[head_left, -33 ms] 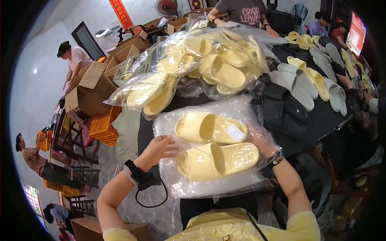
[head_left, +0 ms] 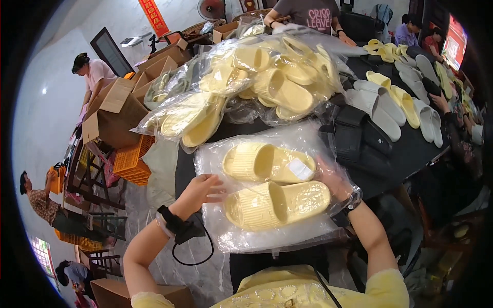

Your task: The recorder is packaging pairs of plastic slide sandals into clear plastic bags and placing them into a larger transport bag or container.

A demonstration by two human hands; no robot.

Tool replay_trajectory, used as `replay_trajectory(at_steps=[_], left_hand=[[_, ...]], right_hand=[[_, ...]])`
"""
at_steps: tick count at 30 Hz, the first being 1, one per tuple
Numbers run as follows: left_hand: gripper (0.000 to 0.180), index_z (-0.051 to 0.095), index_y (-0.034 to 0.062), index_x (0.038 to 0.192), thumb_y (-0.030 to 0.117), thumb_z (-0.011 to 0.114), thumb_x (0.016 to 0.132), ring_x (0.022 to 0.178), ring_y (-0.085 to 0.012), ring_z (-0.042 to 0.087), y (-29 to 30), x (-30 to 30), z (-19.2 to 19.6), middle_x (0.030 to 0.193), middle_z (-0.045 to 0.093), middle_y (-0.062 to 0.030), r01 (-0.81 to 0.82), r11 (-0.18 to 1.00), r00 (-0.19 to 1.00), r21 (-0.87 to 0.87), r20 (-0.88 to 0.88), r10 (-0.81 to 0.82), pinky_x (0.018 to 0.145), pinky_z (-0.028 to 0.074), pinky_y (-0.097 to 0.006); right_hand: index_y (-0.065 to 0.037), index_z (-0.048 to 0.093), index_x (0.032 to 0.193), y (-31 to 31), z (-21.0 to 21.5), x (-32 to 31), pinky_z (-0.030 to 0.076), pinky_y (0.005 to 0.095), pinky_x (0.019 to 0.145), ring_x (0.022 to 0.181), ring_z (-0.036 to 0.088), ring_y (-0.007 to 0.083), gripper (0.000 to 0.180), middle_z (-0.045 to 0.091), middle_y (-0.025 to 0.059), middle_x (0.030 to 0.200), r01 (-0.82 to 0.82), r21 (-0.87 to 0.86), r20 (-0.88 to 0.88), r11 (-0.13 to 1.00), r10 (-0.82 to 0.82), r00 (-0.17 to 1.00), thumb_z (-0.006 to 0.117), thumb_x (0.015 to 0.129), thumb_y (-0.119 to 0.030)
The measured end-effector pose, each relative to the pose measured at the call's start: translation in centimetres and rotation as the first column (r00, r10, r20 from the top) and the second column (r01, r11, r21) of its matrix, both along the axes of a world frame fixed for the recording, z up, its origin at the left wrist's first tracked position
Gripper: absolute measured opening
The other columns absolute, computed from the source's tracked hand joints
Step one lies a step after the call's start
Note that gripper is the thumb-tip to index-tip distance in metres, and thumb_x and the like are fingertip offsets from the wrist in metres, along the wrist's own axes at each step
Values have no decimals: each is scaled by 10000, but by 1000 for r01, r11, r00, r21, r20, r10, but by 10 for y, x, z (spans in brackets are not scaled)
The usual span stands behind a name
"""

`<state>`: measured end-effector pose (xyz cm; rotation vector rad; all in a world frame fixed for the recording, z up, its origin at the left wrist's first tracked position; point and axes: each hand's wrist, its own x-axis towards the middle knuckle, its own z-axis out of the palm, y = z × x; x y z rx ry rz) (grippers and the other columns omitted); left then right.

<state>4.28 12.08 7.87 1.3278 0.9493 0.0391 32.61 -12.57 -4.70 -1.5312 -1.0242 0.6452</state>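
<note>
People are packing in a workshop: bagged slippers point(head_left: 267, 77) are piling up beside cardboard boxes point(head_left: 118, 102) and crates point(head_left: 128, 161).

My right hand point(head_left: 334, 177) lies partly under the clear plastic bag point(head_left: 267, 233), its fingers veiled by glare and folds, so I cannot tell how much of the film they pinch. The near slipper point(head_left: 277, 204) hides the bag's lower layer, and the far slipper point(head_left: 267, 163) is partly covered by a white tag point(head_left: 300, 168) whose marks are too small to make out. The pile of bagged slippers point(head_left: 257, 77) beyond blurs into shine, with no telling how many pairs it holds. My forearms and yellow top point(head_left: 308, 292) are cut off by the near edge. The black table point(head_left: 411, 149) vanishes into darkness at right.
</note>
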Motion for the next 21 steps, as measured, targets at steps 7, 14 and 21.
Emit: replay_trajectory(at_steps=[7, 14, 21], left_hand=[[292, 493, -28, 1031, 249, 476, 941, 755, -173, 620, -7, -35, -6, 872, 548, -74, 63, 991, 991, 117, -124, -48, 613, 510, -288], [352, 466, -37, 1099, 282, 463, 950, 764, -148, 614, -41, -68, -10, 924, 593, -103, 162, 971, 985, 177, -85, -149, 589, 505, -266], [274, 510, -32, 1013, 195, 588, 879, 607, -121, 583, -63, -92, -24, 714, 604, -65, 190, 906, 973, 377, -195, -123, 536, 460, -246]], right_hand=[[-88, 489, 1268, 3, 35, -8, 436, 384, 893, 1053, 543, 319, 528, 544, 198, 1174, 107, -295, 440, 950, 36, 897, 654, 791, -245], [-23, 540, 1190, 10, 8, -2, 426, 307, 914, 915, 584, 203, 345, 626, 160, 1043, 65, -179, 504, 982, 34, 863, 539, 876, -167], [22, 449, 1264, 5, 30, -2, 444, 343, 895, 997, 581, 216, 511, 554, 125, 1196, 76, -385, 463, 920, 121, 878, 539, 880, -304]])
